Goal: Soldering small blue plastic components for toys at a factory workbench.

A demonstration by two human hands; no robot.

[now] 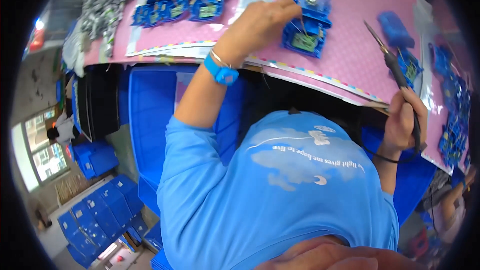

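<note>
On the pink table cover lies an open blue plastic casing [324,22], with a green circuit board [304,42] in its near half and a round silver part in its far half. At its left edge my left hand [265,22] is closed in a pinch. A thin wire [303,24] runs from those fingertips toward the board. My right hand [404,122] grips a soldering iron [393,64] by its dark handle, tip pointing up and left. The tip is apart from the casing. Right of the iron sits another blue casing [396,30].
Several blue casings with boards [205,10] stand at the far left, beside a heap of grey cable bundles [107,0]. More blue casings [452,115] crowd the right side. A blue bin [150,120] is below the table's front edge. Another person [447,210] sits at lower right.
</note>
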